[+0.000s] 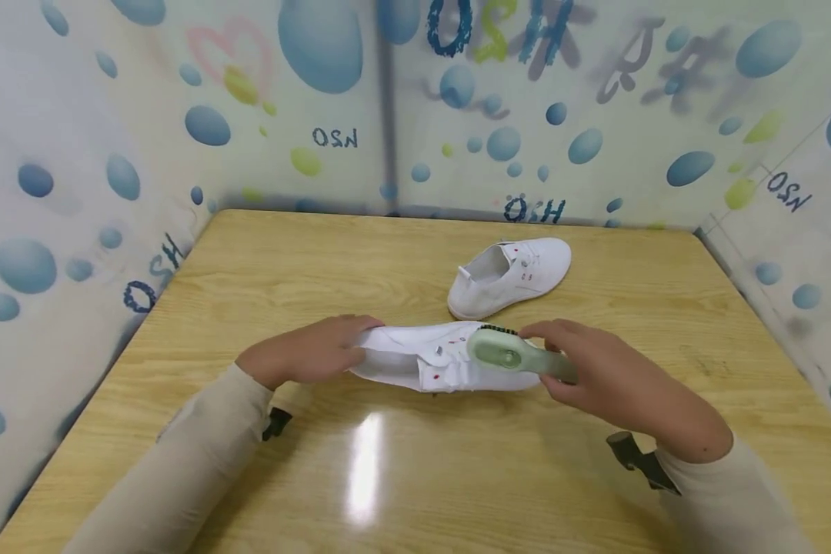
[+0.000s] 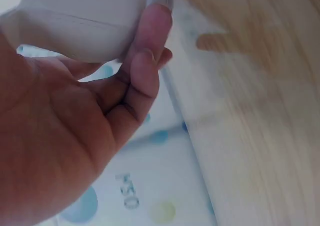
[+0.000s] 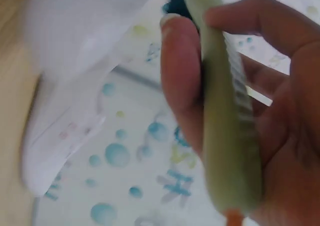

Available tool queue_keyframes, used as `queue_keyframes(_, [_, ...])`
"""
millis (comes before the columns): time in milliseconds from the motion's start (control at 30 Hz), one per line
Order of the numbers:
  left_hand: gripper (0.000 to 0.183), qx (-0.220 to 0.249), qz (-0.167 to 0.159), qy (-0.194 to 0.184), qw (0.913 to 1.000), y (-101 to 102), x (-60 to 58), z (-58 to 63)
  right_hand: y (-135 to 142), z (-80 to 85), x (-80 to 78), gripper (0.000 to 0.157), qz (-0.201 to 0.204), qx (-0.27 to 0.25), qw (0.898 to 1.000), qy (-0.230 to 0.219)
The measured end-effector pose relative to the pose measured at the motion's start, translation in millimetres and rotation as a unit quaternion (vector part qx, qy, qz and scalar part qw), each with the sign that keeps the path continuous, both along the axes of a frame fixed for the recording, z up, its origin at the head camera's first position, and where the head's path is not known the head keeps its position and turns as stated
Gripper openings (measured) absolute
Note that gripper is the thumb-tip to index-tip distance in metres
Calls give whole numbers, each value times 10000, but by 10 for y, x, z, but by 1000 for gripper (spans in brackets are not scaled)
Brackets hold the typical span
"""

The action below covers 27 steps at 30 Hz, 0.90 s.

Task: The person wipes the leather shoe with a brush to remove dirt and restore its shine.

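Note:
A white shoe point(image 1: 402, 338) is held above the wooden table, its toe toward the right. At its heel end my left hand point(image 1: 325, 346) grips it; the left wrist view shows curled fingers under the pale heel point(image 2: 80, 25). My right hand point(image 1: 595, 369) holds a light green brush point(image 1: 505, 351) by the handle, thumb and fingers wrapped round it in the right wrist view point(image 3: 225, 110). The brush head, with dark bristles point(image 1: 497, 330), is over the front of the shoe; whether the bristles touch it I cannot tell.
The other white shoe point(image 1: 512, 275) lies on the wooden table point(image 1: 305, 261) behind the hands, its toe to the upper right. A patterned wall covering point(image 1: 415, 108) with blue and green spots stands along the table's back and sides.

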<state>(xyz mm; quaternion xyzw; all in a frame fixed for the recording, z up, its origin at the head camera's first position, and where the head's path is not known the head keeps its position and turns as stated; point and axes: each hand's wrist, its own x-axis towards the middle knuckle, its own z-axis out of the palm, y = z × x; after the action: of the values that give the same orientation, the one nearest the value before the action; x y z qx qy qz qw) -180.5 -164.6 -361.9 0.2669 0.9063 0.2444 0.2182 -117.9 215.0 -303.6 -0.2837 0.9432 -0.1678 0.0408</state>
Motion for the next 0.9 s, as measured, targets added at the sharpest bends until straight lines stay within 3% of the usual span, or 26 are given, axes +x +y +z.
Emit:
queue_keyframes(100, [46, -71, 408, -295, 9987, -150, -4, 15, 150, -73, 18, 44, -360, -8, 9993, -72])
queue_keyframes(233, [44, 192, 961, -876, 9913, -375, -43, 11, 332, -260, -30, 37, -617, 128, 9979, 161])
queue_keyframes(367, [44, 353, 1139, -1174, 9859, -509, -130, 13, 447, -527, -143, 34, -779, 183, 9963, 322])
queue_keyframes(500, [44, 249, 1233, -1185, 9850, -546, -231, 41, 449, -743, -220, 33, -1054, 285, 9936, 287])
queue_keyframes(633, [45, -92, 1213, -998, 9875, -551, -277, 92, 388, -854, -232, 28, -1149, 297, 9924, 310])
queue_keyframes(733, [47, -499, 1085, -706, 9903, -551, -244, 128, 351, -888, -215, 24, -1136, 248, 9929, 232])
queue_keyframes(833, [49, -943, 1003, -18, 9905, -528, -171, 176, 328, -896, -188, 25, -1104, 222, 9936, 71])
queue_keyframes(900, [53, -1173, 1115, 541, 9853, -472, -110, 226, 324, -892, -178, 27, -1071, 237, 9940, -19])
